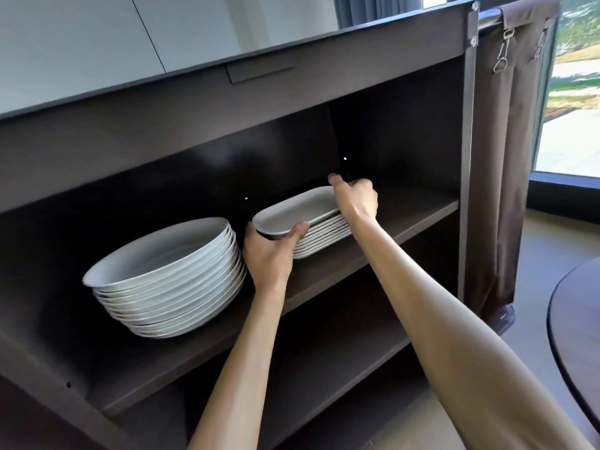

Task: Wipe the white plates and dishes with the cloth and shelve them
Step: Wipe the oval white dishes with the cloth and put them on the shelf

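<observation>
The fingers of the left hand (272,251) pass behind the near end of the top oblong dish (297,212) and are out of sight; only the thumb shows on the rim. The right hand (355,196) covers the far right corner of the dish stack (324,238), and its fingertips cannot be made out. The round table (578,326) is cut off by the right edge, and the lower shelf (324,362) is partly hidden behind both forearms.

A dark brown shelf (406,219) inside an open cart carries two stacks. Round white plates (168,271) stand left; oblong white dishes (321,235) stand right, well apart.
</observation>
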Demonstrator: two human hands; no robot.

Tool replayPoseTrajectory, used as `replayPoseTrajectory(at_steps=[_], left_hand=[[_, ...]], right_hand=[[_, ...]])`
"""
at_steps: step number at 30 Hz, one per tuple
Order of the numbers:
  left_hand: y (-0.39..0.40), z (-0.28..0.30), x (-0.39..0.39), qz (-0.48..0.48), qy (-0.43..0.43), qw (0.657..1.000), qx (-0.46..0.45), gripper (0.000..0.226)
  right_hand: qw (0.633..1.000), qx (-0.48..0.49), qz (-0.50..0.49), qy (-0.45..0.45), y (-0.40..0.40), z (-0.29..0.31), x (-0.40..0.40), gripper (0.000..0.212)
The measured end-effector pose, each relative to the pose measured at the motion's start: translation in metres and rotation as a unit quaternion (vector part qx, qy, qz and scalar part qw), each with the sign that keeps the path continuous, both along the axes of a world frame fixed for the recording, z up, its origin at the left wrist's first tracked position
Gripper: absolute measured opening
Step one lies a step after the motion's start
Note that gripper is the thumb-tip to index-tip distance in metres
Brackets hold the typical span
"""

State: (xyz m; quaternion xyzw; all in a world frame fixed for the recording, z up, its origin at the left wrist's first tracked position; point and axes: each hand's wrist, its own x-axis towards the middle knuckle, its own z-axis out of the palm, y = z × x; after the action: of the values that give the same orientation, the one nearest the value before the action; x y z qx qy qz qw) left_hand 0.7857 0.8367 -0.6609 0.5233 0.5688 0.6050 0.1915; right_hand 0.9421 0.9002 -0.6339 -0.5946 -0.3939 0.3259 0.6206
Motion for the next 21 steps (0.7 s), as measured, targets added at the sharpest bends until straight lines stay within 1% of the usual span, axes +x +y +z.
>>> replayPoseTrajectory(at_steps=[3,4,6,7,8,10,11,12,13,14,15,16,17,19,20,21], left_hand=[[0.000,-0.003,0.002,-0.006,0.014,1.000,-0.004,0.066],[0.000,-0.003,0.002,-0.012,0.017,1.000,-0.009,0.065],[0.001,-0.002,0.006,-0.031,0.021,0.999,-0.039,0.062],[0.000,0.000,0.006,-0.036,0.018,0.998,-0.055,0.063],[-0.003,0.003,0.009,-0.040,0.020,0.997,-0.069,0.067],[-0.014,0.005,0.018,0.000,0.049,0.996,-0.076,0.092],[-0.023,0.004,0.027,0.032,0.065,0.996,-0.043,0.100],[-0.037,0.001,0.039,0.047,0.068,0.996,0.031,0.096],[-0.049,-0.003,0.060,0.032,0.058,0.989,0.130,0.082],[-0.059,-0.009,0.081,-0.003,0.051,0.975,0.218,0.065],[-0.070,-0.016,0.110,-0.062,0.046,0.960,0.270,0.051],[-0.080,-0.022,0.138,-0.121,0.042,0.948,0.290,0.042],[-0.088,-0.025,0.165,-0.176,0.031,0.942,0.284,0.036],[-0.103,-0.034,0.222,-0.282,-0.011,0.938,0.202,0.026],[-0.108,-0.042,0.252,-0.324,-0.019,0.935,0.142,0.023],[-0.106,-0.051,0.277,-0.349,-0.010,0.934,0.079,0.023]], right_hand=[[1.000,0.008,-0.001,-0.016,0.002,-0.007,0.003,0.034],[1.000,0.012,0.001,-0.024,0.001,-0.009,0.004,0.034],[0.999,0.010,0.004,-0.042,-0.008,-0.012,0.008,0.057],[0.999,0.012,0.008,-0.049,-0.014,-0.013,0.009,0.062],[0.998,0.011,0.013,-0.058,-0.019,-0.013,0.014,0.060],[0.997,0.013,0.015,-0.077,-0.029,-0.013,0.029,0.041],[0.996,0.024,0.008,-0.085,-0.035,-0.013,0.041,0.033],[0.995,0.040,-0.009,-0.089,-0.041,-0.013,0.052,0.026],[0.993,0.061,-0.034,-0.091,-0.049,-0.015,0.070,0.021],[0.990,0.090,-0.060,-0.091,-0.057,-0.017,0.083,0.017],[0.984,0.115,-0.103,-0.092,-0.071,-0.023,0.103,0.016],[0.976,0.134,-0.138,-0.102,-0.085,-0.027,0.119,0.016],[0.969,0.138,-0.168,-0.114,-0.099,-0.032,0.134,0.017],[0.957,0.115,-0.224,-0.146,-0.134,-0.049,0.173,0.020],[0.948,0.096,-0.255,-0.162,-0.157,-0.059,0.197,0.021],[0.942,0.073,-0.278,-0.174,-0.178,-0.068,0.216,0.021]])
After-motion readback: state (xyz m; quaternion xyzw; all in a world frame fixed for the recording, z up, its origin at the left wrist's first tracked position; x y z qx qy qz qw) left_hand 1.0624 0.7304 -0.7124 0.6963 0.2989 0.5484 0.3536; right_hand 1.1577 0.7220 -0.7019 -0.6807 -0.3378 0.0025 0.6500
